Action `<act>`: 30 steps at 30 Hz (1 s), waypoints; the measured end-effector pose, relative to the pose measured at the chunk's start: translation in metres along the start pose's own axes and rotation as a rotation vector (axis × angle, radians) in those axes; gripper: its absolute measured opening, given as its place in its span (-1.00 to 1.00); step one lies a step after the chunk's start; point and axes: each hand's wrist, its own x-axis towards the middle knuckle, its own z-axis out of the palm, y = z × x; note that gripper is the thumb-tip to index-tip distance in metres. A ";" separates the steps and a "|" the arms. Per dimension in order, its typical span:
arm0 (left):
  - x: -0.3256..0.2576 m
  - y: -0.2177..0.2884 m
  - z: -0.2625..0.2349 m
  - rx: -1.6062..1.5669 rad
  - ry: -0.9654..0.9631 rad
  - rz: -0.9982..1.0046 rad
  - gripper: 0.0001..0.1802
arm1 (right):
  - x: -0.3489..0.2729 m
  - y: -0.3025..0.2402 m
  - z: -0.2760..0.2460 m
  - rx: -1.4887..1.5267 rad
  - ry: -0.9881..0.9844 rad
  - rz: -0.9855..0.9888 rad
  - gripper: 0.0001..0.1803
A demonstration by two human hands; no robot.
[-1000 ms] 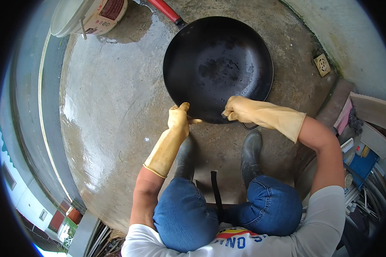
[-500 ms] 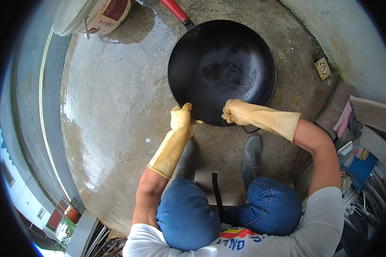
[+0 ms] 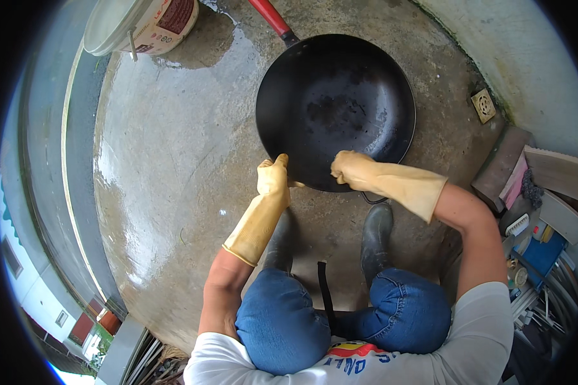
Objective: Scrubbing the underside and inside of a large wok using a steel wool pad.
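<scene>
A large black wok (image 3: 334,96) with a red handle (image 3: 271,15) on its far side rests on the wet concrete in front of my boots. My left hand (image 3: 274,174), in a yellow rubber glove, grips the wok's near left rim with the thumb up over the edge. Closed into a fist, my right hand (image 3: 351,168) in a matching glove is over the near inner wall of the wok. What its fingers hold, if anything, is hidden. Dark wet patches and droplets mark the wok's bottom. A small loop handle shows below the right glove.
A white bucket (image 3: 149,29) stands at the far left. To the right, a drain cover (image 3: 483,105) lies by the wall. Below it are boards, a white brush (image 3: 517,224), a blue item and a heap of pipes. My grey boots (image 3: 376,237) flank the near side.
The wok appears slightly lower and further right in view. My right hand has shifted slightly along the wok's near inside, still closed. My left hand keeps its hold on the rim.
</scene>
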 end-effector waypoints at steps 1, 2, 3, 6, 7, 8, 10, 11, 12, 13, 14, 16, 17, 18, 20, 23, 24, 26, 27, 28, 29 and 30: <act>0.003 0.001 0.005 0.020 0.034 0.000 -0.80 | 0.013 -0.020 0.013 0.458 0.136 0.192 -0.72; 0.002 -0.004 0.017 0.017 0.015 -0.006 -0.80 | 0.037 -0.021 0.030 0.916 0.296 0.414 -0.78; 0.000 -0.008 0.025 0.025 0.023 -0.012 -0.75 | 0.051 -0.010 0.041 0.230 0.373 0.022 -0.86; 0.006 -0.005 0.000 -0.055 -0.012 0.009 -0.65 | 0.047 -0.052 0.043 0.245 0.330 -0.130 -0.87; 0.003 0.003 0.005 -0.005 0.046 -0.015 -0.67 | 0.042 -0.045 0.039 0.245 0.332 -0.135 -0.87; -0.001 0.007 0.007 0.045 0.104 -0.044 -0.69 | 0.032 -0.029 0.034 0.068 0.206 -0.104 -0.89; 0.002 0.004 0.012 -0.005 0.042 -0.018 -0.70 | 0.023 0.029 0.023 0.488 0.174 0.370 -0.85; 0.004 0.001 0.004 -0.048 0.016 -0.002 -0.71 | 0.012 0.024 0.013 0.409 0.262 0.486 -0.80; 0.003 0.003 0.002 -0.044 0.017 -0.003 -0.71 | 0.008 0.051 -0.008 0.003 -0.008 0.217 -0.76; 0.003 0.001 0.016 -0.031 -0.006 0.008 -0.71 | 0.007 0.089 -0.009 0.260 0.013 0.220 -0.80; 0.007 0.003 0.014 -0.008 0.012 0.038 -0.71 | 0.017 0.077 -0.004 0.529 0.009 0.181 -0.83; 0.013 -0.001 0.002 0.022 0.069 0.053 -0.66 | 0.041 0.001 0.040 0.916 0.268 0.479 -0.88; 0.014 -0.006 0.005 0.076 0.107 0.052 -0.64 | 0.048 -0.009 0.047 0.506 0.366 0.113 -0.88; 0.014 -0.011 0.008 0.128 0.143 0.052 -0.61 | 0.055 -0.013 0.051 0.082 0.442 -0.242 -0.88; 0.009 -0.015 0.023 0.187 0.112 0.116 -0.57 | 0.082 -0.019 0.046 0.477 0.575 -0.160 -0.82; 0.011 -0.014 0.017 0.326 0.191 0.141 -0.52 | 0.076 -0.028 0.050 0.691 0.474 0.004 -0.80; 0.023 -0.022 0.008 0.360 0.256 0.123 -0.51 | 0.069 -0.024 0.057 0.453 0.433 -0.213 -0.80; 0.015 -0.012 0.002 0.325 0.246 0.065 -0.55 | 0.039 -0.011 0.054 0.142 0.232 -0.213 -0.82; 0.013 -0.003 0.000 0.279 0.241 0.026 -0.59 | 0.019 -0.024 0.032 -0.011 0.031 -0.142 -0.83; 0.009 0.000 0.007 0.278 0.225 0.027 -0.59 | 0.005 -0.003 0.022 0.008 0.030 -0.177 -0.87; 0.005 0.003 0.005 0.173 0.157 0.024 -0.60 | -0.007 -0.020 0.006 0.358 -0.007 0.251 -0.90; 0.003 0.004 0.002 0.067 0.091 0.022 -0.61 | -0.011 -0.014 -0.003 0.360 -0.032 0.330 -0.85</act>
